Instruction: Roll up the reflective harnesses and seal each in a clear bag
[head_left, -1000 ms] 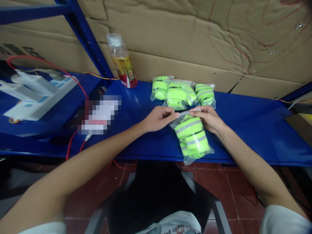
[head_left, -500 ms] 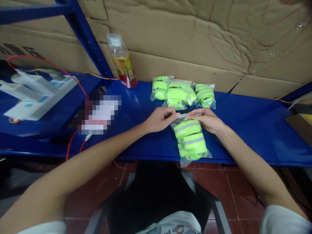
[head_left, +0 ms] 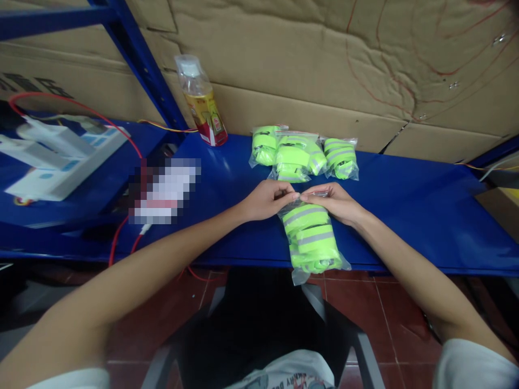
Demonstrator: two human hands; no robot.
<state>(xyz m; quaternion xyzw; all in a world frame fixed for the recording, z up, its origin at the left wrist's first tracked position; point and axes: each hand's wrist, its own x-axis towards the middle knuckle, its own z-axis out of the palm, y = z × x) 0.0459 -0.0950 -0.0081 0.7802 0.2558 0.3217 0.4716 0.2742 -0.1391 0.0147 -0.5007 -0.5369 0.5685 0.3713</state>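
Note:
A clear zip bag (head_left: pixel 314 237) holds rolled fluorescent yellow-green straps with grey reflective stripes. It lies at the front edge of the blue table, its lower end jutting past the edge. My left hand (head_left: pixel 267 200) pinches the top seal of this bag between thumb and finger. Close beside it, my right hand (head_left: pixel 334 201) grips the same seal, so the two thumbs nearly meet. Just beyond my hands lie several more bags of yellow-green straps (head_left: pixel 292 156), some overlapping; another bag (head_left: pixel 340 156) sits at their right end.
A drink bottle (head_left: pixel 203 105) in a plastic sleeve stands against the cardboard wall (head_left: pixel 284 102). On the left are a white power strip (head_left: pixel 73 162) with a red cable and a blurred-out white item (head_left: pixel 166 192). A box (head_left: pixel 500 210) is at the right edge of the blue table (head_left: pixel 405 216).
My right hand has slid left along the bag's seal, closer to my left hand. The bag has shifted slightly left and down; the bags behind stay put.

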